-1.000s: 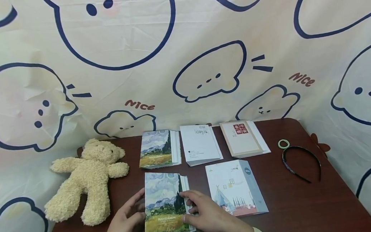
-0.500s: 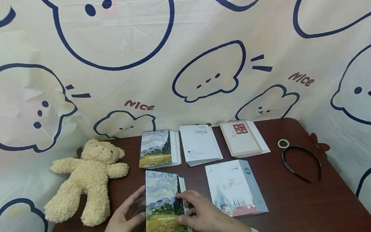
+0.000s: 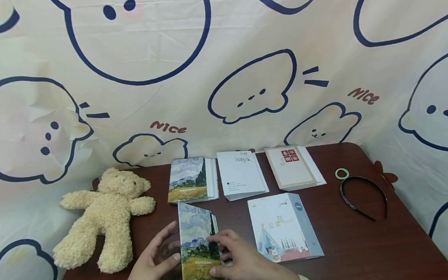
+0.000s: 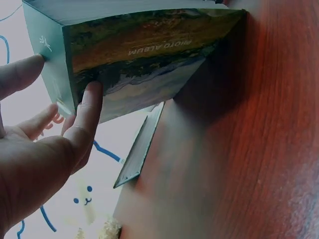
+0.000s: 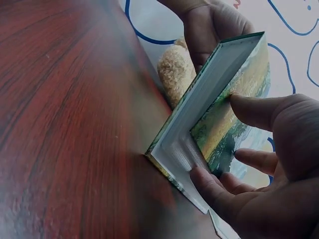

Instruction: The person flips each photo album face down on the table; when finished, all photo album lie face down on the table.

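A photo album (image 3: 198,250) with a painted landscape cover stands tilted on the table in front of me, its spine edge raised. My left hand (image 3: 153,263) is at its spine, the digits nearly straight and touching it. In the left wrist view, fingertips (image 4: 92,94) meet the album's green spine and painted cover (image 4: 149,55). My right hand (image 3: 243,256) grips the opposite edge, with the thumb on the front cover and the fingers bent at the page edges. White pages (image 5: 187,144) show between the covers in the right wrist view.
Behind lie a matching landscape album (image 3: 188,180), a white album (image 3: 240,173) and a beige album (image 3: 289,168). A pale tent-print album (image 3: 278,227) lies right of my hands. A plush bear (image 3: 114,215) is at left; a black headband (image 3: 344,192) and green ring (image 3: 341,174) at right.
The album has tipped up further on its spine side, so its front cover looks narrower. My right hand has shifted slightly left with it, while my left hand stays at the spine.
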A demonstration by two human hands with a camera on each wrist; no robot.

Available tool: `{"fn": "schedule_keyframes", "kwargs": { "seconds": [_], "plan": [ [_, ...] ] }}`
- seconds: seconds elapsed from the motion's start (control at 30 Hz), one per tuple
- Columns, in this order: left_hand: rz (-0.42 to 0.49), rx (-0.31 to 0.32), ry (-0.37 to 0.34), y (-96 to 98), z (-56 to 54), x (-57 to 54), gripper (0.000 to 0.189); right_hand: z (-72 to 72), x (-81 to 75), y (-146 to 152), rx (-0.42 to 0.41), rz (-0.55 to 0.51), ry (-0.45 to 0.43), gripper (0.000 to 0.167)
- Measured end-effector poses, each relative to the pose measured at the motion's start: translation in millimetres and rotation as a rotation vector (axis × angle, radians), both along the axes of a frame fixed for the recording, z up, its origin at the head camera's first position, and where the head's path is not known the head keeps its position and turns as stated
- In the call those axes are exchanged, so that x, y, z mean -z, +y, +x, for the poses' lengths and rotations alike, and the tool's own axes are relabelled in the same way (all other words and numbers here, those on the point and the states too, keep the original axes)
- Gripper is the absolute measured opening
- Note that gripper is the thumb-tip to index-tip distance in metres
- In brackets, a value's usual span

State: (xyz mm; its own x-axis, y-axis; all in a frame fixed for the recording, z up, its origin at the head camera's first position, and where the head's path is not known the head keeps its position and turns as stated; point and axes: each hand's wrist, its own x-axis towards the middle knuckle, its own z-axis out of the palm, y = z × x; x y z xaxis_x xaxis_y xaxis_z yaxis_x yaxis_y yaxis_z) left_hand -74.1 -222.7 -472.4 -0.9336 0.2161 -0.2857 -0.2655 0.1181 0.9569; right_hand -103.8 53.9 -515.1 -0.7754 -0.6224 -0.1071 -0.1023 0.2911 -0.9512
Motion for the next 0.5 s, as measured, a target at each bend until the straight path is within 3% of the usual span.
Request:
{"fn": "schedule_keyframes", "kwargs": {
  "seconds": [0.5],
  "plan": [
    [0.0, -0.066, 0.024, 8.0, 0.9, -8.2, 0.072, -1.2, -2.3, -5.8, -0.007, -0.065, -0.052, 0.063]
  ]
}}
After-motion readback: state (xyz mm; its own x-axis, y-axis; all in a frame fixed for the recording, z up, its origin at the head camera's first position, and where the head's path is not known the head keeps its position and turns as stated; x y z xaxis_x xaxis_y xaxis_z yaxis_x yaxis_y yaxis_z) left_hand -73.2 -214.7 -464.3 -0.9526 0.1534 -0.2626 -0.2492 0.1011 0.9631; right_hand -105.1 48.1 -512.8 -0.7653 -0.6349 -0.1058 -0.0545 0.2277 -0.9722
